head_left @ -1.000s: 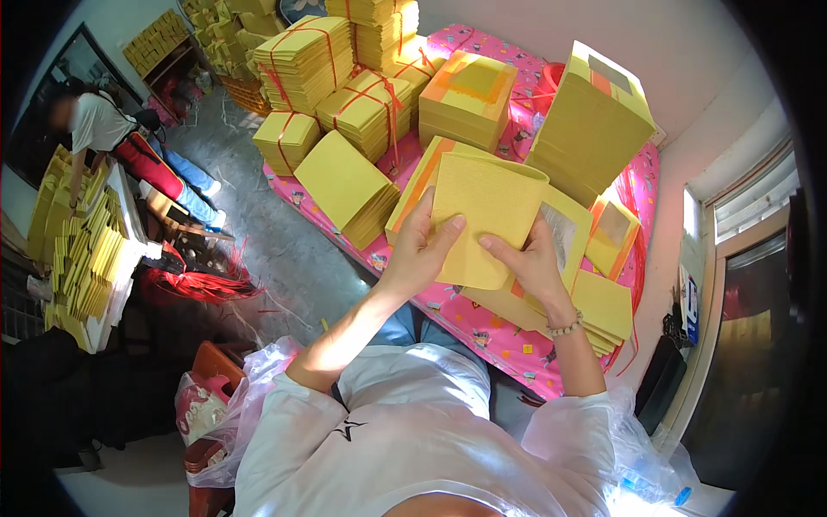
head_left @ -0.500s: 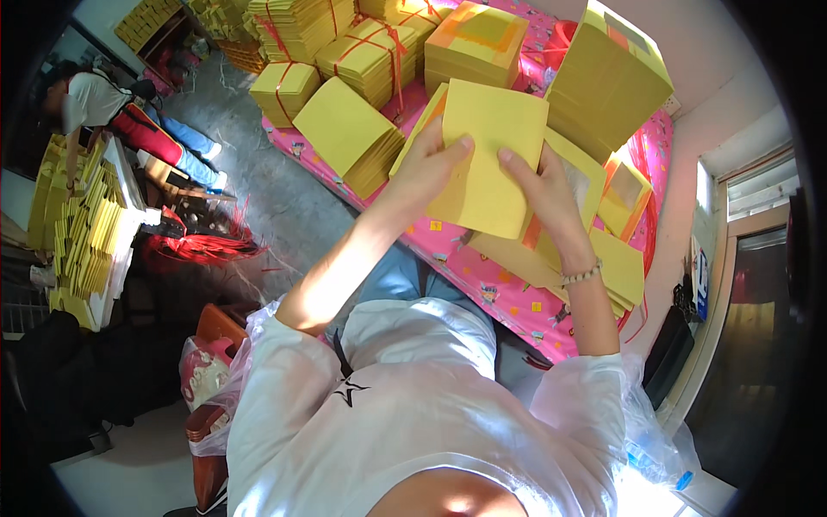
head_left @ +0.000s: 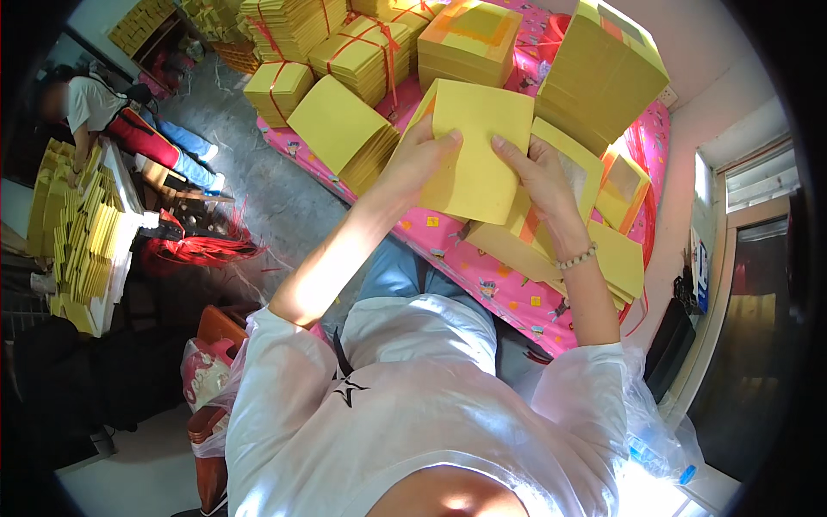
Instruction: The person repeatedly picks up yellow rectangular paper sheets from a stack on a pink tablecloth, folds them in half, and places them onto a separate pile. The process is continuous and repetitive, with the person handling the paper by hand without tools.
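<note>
Both of my hands hold a wad of yellow paper sheets [head_left: 482,164] above the near edge of the pink-covered table. My left hand [head_left: 420,164] grips its left side, thumb on the front face. On the right side my right hand [head_left: 541,177] pinches it, thumb also on the front; a bead bracelet circles that wrist. Behind the wad's left edge another yellow surface with an orange strip shows. Just right of my right hand lies yellow paper with a silvery patch [head_left: 579,183]. A loose, slanted stack of yellow sheets [head_left: 340,125] rests to the left.
Bundles tied with red string [head_left: 362,52] and a squared stack [head_left: 465,52] stand at the back. A tall tilted stack [head_left: 599,90] leans near the wall. More sheets [head_left: 618,267] lie at right. Far left, another person [head_left: 112,112] bends over a paper-covered table [head_left: 129,198].
Both hands have shifted slightly left with the yellow paper, and its lower edge has come up a little. The grip stays on both sides.
</note>
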